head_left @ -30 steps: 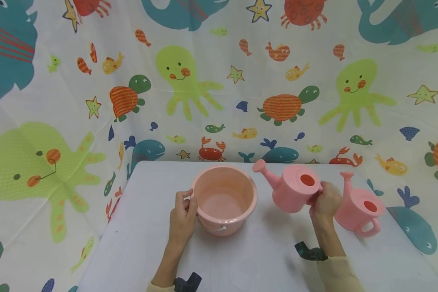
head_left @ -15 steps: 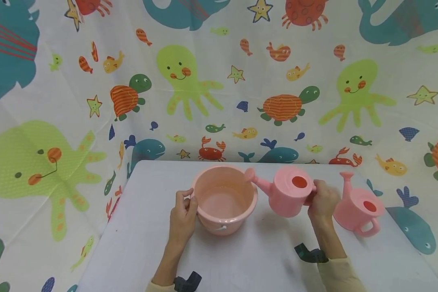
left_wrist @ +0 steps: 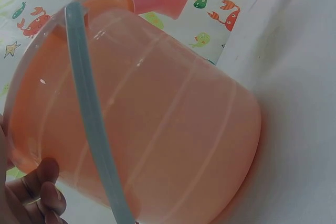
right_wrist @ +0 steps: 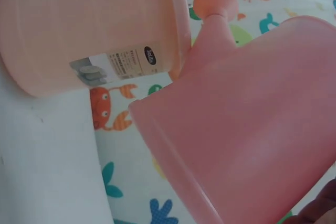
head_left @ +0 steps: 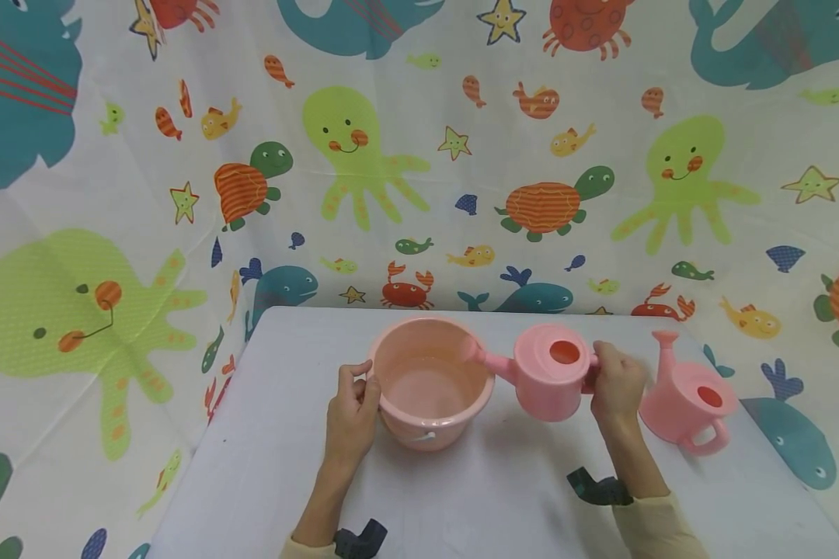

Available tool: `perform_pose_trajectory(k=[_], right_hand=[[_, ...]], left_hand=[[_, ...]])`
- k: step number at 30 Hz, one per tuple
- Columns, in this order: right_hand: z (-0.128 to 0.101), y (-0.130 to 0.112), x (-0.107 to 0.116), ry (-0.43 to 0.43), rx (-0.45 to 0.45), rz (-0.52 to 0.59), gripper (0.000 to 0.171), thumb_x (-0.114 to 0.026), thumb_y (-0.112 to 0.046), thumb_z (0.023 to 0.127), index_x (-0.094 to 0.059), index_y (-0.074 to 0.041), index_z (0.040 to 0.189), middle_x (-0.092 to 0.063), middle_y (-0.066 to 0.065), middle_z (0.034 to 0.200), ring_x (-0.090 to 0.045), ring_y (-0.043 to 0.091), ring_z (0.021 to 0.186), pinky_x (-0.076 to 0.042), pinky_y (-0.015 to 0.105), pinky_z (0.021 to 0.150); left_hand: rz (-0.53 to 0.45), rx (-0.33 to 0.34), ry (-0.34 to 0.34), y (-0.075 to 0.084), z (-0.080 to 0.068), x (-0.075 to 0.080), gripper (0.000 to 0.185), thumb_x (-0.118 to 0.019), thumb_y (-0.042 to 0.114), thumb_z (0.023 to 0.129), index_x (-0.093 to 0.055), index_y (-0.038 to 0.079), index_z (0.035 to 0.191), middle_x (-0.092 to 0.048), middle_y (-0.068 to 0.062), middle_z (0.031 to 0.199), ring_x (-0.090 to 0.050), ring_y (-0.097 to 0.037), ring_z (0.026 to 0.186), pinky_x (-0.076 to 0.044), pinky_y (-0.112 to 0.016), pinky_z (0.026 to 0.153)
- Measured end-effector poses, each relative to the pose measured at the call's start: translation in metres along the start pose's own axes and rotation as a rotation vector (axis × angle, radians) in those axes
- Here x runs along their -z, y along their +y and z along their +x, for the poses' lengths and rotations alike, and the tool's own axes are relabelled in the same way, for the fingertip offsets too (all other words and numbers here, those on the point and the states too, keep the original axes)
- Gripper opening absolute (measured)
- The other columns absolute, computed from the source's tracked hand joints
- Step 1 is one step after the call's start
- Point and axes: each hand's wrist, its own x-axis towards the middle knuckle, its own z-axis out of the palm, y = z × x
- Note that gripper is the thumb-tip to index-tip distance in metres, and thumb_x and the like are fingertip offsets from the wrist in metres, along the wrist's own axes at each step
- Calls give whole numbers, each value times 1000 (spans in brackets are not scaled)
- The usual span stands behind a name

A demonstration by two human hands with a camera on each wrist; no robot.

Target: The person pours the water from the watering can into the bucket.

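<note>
Head view: pink watering can (head_left: 548, 380) is up off the white table (head_left: 273, 466), just right of the peach bucket (head_left: 405, 431). Long axis, handle to spout (head_left: 498, 365), runs roughly L–R across the pic; spout points left at the bucket, w/ its sprinkler head (head_left: 471, 348) past the near-side rim and over the bucket's mouth. Can's red-orange filler hole (head_left: 564, 352) faces up toward the cam. R hand (head_left: 617, 384) grips the can's handle, mostly hidden by the hand. L hand (head_left: 352, 407) pinches the bucket's rim on its left side; bucket stands upright on the table. 2nd can (head_left: 685, 400), also pink, is on the table right of R hand, spout up and away, handle toward the person. Sea-creature cloth (head_left: 391, 175) hangs behind.

L wrist view: bucket fills most of the frame, grey bail (left_wrist: 97, 124) lying across its side. L hand's fingers curl at the rim, lower left. Held can shows beyond the rim, cut off by the top edge; 2nd can, partial, top right.

R wrist view: can's body slants rel. to the bucket's axis, leaning spoutward; sprinkler head beyond the rim. Printed label (right_wrist: 118, 66) on bucket wall. R hand barely in frame, btm right corner; grip can't be told from here.
</note>
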Motion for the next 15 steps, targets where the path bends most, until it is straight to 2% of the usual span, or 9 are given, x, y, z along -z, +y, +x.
perform_pose_trajectory(k=[7,15], right_hand=[[-1,-9,-1,-23,32,-87,48,-57,-31,99,-61,-5,59,-60,-1,55,-54,16,48,-52,21,54],[1,-14,0,-40,55,-80,50,-59,-28,98,-58,2,59,-53,3,53,-48,16,47,-48,20,50]], left_hand=[[8,-7,6,1,0,0,26,-49,19,102,-54,9,125,-54,-1,61,-36,-1,46,-29,-20,43],[24,13,7,2,0,-1,26,-49,20,103,-53,10,126,-58,0,63,-39,-2,47,-31,-20,44]])
